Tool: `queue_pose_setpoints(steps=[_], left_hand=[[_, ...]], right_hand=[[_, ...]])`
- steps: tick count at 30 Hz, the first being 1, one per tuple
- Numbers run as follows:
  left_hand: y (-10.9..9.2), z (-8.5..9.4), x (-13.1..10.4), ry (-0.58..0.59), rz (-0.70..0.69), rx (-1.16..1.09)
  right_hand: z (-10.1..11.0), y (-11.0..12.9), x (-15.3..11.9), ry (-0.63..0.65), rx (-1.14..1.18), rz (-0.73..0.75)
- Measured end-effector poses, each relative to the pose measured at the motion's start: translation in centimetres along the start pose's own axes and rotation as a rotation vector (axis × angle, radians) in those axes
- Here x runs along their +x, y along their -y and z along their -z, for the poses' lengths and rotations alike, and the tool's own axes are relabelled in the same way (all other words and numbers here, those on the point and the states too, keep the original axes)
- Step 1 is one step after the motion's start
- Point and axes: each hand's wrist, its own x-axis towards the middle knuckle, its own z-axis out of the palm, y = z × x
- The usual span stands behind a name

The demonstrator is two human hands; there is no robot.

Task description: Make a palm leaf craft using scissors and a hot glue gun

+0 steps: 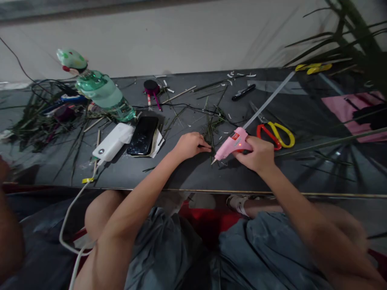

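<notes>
My right hand (258, 153) is wrapped round the handle of a pink hot glue gun (231, 145), its small orange light lit. A long translucent glue stick (269, 100) juts from the gun's back, and the nozzle points down and left, close to the tabletop. My left hand (191, 145) has its fingers pinched together at the lower end of some narrow green leaf strips (210, 131). The nozzle is just right of those fingertips. Whether the glue touches the leaf cannot be made out.
Scissors (278, 135) with red and yellow handles lie beyond my right hand, a black marker (243, 92) farther back. Leftward are a phone (143, 135), a white power bank (111, 143), a tilted green bottle (102, 94) and piled leaf strips (30, 117). Another person's arm (9, 229) shows at left.
</notes>
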Motion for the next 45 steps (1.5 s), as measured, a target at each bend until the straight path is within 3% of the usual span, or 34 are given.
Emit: queue_pose_setpoints(steps=[14, 21, 36, 42, 45], left_hand=[[0.1, -0.5, 0.4, -0.002, 0.002, -0.053], [0.4, -0.6, 0.5, -0.013, -0.05, -0.097], [0.2, -0.4, 0.4, 0.017, -0.041, -0.089], [0.2, -0.4, 0.4, 0.014, -0.042, -0.093], [0.3, -0.4, 0.4, 0.016, -0.04, -0.09]], right_hand=[[-0.1, -0.9, -1.7, -0.06, -0.036, 0.145], [-0.2, -1.3, -1.9, 0.003, -0.018, 0.058], [0.3, -0.9, -1.6, 0.048, 0.001, 0.024], [0.5, -0.9, -1.5, -0.024, -0.015, 0.087], [0.4, -1.0, -1.6, -0.001, -0.037, 0.056]])
